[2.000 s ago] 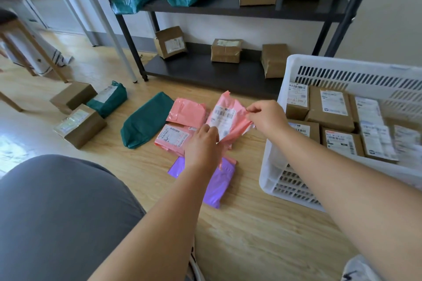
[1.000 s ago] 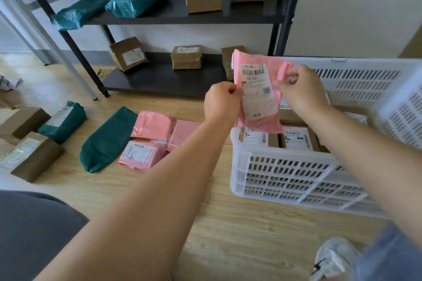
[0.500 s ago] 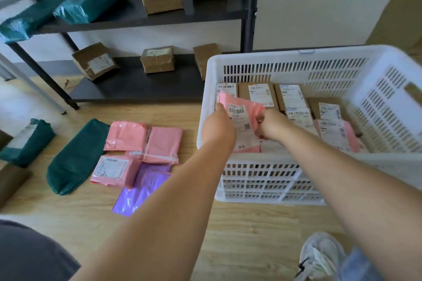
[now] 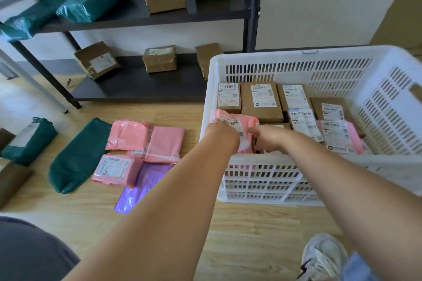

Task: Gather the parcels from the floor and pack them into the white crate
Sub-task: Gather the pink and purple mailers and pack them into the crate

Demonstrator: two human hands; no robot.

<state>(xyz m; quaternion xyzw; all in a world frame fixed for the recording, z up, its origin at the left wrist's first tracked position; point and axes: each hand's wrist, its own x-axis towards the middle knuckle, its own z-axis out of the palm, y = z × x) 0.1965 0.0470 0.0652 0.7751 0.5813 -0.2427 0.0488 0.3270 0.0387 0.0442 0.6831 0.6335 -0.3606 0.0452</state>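
A pink parcel (image 4: 237,121) is pinched by the left hand (image 4: 225,131) and right hand (image 4: 267,138) inside the white crate (image 4: 262,178), beside boxes (image 4: 260,102) already packed; other parcels (image 4: 124,169) are left on the floor (image 4: 239,235).

Wooden floor (image 4: 251,230) with crate and parcels
White crate (image 4: 271,180) at right; pink parcels (image 4: 126,134), a purple parcel (image 4: 140,189) and green parcels (image 4: 77,157) lie left of it.

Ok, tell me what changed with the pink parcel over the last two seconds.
The left hand and right hand raised the pink parcel from the pile, carried it rightward over the rim and lowered it into the near left corner of the white crate, still gripping it. The other pink parcels, purple mailer and green bags on the floor stayed put.
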